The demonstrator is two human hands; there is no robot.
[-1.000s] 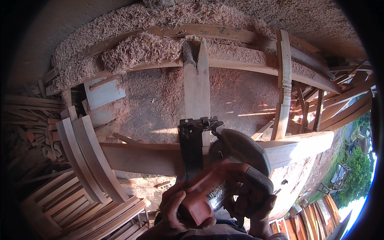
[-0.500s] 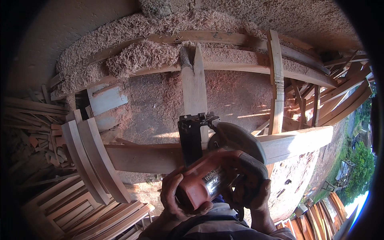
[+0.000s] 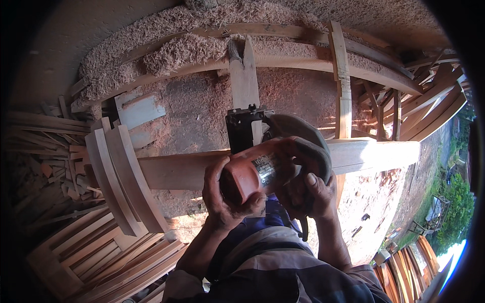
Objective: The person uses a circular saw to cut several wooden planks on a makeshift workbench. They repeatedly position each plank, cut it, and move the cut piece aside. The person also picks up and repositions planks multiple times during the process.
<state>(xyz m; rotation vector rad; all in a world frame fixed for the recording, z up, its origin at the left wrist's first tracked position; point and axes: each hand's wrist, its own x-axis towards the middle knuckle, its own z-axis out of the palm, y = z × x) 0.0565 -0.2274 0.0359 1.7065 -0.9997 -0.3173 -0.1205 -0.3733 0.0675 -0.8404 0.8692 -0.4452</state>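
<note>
A circular saw (image 3: 247,177) with a red motor housing, dark round guard and black base plate is gripped in both my hands. My left hand (image 3: 217,194) wraps around the rear of the housing. My right hand (image 3: 321,194) is closed on the dark handle; part of its grip is hidden by the saw. The base plate lies over a narrow board (image 3: 243,83) that runs away from me and has a notched far end. The blade is hidden. Under the saw, a wide beam (image 3: 174,169) crosses from left to right.
A second upright board (image 3: 343,108) bridges the beams at right. Wood shavings (image 3: 184,55) heap on the far beam (image 3: 298,60). Curved planks (image 3: 134,177) stand at left beside stacked frames (image 3: 91,242). Offcuts (image 3: 60,166) lie at far left, more lumber (image 3: 429,111) at right.
The whole view has shifted, so the beams sit higher in the picture. My hands and the saw have moved slightly farther away along the board, still gripped the same way.
</note>
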